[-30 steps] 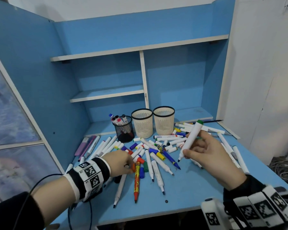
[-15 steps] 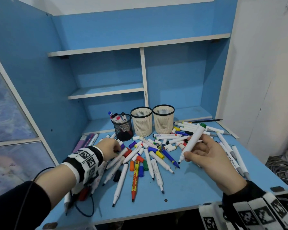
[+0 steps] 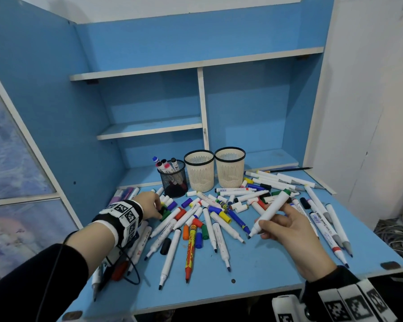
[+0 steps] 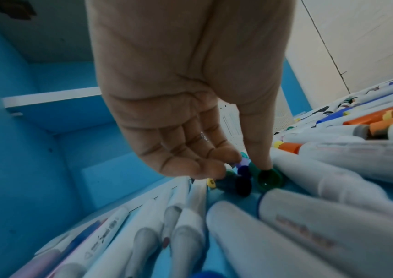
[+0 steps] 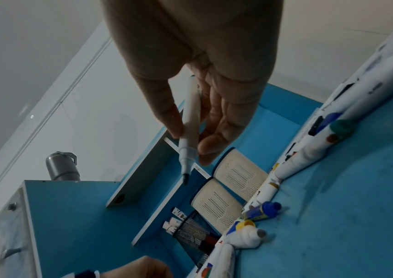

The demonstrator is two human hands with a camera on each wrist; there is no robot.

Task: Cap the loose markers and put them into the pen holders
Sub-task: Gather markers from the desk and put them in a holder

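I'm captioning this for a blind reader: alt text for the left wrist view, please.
The left hand reaches down among loose marker caps, thumb tip on a green cap lying on the blue desk. White markers lie all around.

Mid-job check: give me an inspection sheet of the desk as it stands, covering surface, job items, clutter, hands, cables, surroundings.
Surface: blue desk, strewn with markers and loose caps.
Job's things: black mesh holder has a few capped markers; two beige holders, contents not visible. Uncapped markers lie in the pile.
Clutter: black pencil at the back right.
Hands: left hand reaches among loose caps, thumb on a green cap. Right hand holds an uncapped green-ended marker above the desk, tip down.
Cables: black cable from the left wristband; bundle off the right edge.
Surroundings: blue shelves, white wall.
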